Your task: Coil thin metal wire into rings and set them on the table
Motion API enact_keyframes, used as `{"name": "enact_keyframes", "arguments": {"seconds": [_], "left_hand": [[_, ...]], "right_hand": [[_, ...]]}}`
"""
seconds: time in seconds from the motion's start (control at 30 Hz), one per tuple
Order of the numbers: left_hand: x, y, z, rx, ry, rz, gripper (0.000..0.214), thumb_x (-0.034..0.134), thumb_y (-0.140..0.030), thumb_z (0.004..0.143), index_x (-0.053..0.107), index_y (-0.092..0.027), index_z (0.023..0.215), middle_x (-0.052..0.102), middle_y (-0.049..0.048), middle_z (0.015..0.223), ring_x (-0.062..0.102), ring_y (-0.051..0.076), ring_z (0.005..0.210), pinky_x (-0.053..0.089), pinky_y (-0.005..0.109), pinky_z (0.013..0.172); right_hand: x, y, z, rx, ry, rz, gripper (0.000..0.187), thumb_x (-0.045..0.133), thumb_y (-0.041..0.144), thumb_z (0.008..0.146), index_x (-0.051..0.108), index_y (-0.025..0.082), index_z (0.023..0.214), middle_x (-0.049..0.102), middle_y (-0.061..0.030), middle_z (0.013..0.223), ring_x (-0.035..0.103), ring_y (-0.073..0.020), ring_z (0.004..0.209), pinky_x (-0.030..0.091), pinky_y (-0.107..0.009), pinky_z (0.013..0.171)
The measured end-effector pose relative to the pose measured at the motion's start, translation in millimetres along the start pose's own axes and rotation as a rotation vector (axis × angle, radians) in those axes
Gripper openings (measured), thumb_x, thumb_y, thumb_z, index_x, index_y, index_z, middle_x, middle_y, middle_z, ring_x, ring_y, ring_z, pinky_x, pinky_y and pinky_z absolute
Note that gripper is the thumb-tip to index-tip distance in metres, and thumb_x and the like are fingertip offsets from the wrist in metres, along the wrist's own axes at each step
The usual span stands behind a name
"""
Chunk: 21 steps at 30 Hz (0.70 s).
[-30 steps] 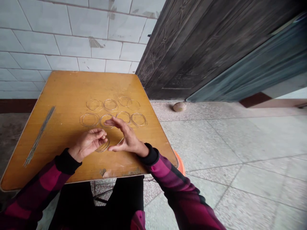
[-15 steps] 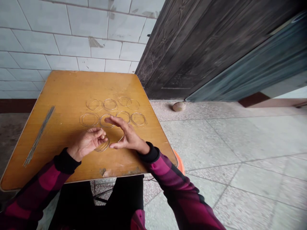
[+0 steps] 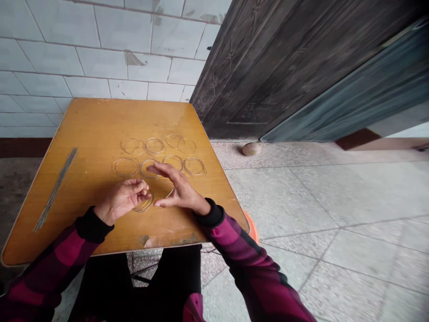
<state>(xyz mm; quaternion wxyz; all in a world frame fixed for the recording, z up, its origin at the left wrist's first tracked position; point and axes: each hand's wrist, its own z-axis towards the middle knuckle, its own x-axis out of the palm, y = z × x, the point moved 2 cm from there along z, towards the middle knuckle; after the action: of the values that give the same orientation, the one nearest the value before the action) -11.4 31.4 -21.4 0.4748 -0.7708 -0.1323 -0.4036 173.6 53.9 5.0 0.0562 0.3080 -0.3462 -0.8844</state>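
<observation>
Bundle of straight wires (image 3: 55, 190) lies slanted on the surface (image 3: 100, 123), well to the left of both hands, untouched. Left hand (image 3: 124, 198): narrow, thumb and fingers pinched together, apparently on a thin wire (image 3: 143, 181); only a tiny bit shows. Right under those fingers, a near wire loop (image 3: 143, 210), partly covered; can't tell if it touches the hand. Beyond both hands, two rows of wire loops (image 3: 195, 175), some overlapping, one partly behind the right fingers. Right hand (image 3: 181, 190): wide, thumb and fingers spread in a C facing the left; a wire arc (image 3: 170, 193) shows in its gap, can't tell if gripped or just behind. Orange object (image 3: 252, 227) below the surface edge, right of the right hand. Risks, my judgement: a loose pinch could let springy wire flick out; the open right hand dropping could snag or shove the nearest loops; sharp wire ends might prick fingertips; thin strands could tangle where loops overlap.
</observation>
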Motion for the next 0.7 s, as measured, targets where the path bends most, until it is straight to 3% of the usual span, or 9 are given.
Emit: {"name": "enact_keyframes", "arguments": {"seconds": [0.43, 0.7], "left_hand": [[-0.1, -0.4, -0.4, -0.005, 0.001, -0.001, 0.012, 0.081, -0.016, 0.072, 0.070, -0.011, 0.071, 0.066, 0.0020, 0.070, 0.062, 0.010, 0.064, 0.057, 0.025, 0.071], [0.9, -0.1, -0.2, -0.013, -0.017, -0.004, 0.019, 0.085, -0.019, 0.067, 0.069, -0.010, 0.070, 0.067, 0.0016, 0.069, 0.063, 0.010, 0.064, 0.057, 0.025, 0.070]], "right_hand": [[7.6, -7.6, -2.3, 0.030, -0.003, 0.095, 0.103, 0.077, 0.059, 0.071, 0.021, 0.025, 0.151, 0.051, -0.0171, 0.139, 0.055, -0.0288, 0.128, 0.046, -0.050, 0.109], [5.7, -6.8, -2.1, 0.019, -0.010, 0.066, 0.096, 0.076, 0.059, 0.073, 0.027, 0.026, 0.149, 0.055, -0.0152, 0.135, 0.057, -0.0278, 0.126, 0.048, -0.049, 0.106]]}}
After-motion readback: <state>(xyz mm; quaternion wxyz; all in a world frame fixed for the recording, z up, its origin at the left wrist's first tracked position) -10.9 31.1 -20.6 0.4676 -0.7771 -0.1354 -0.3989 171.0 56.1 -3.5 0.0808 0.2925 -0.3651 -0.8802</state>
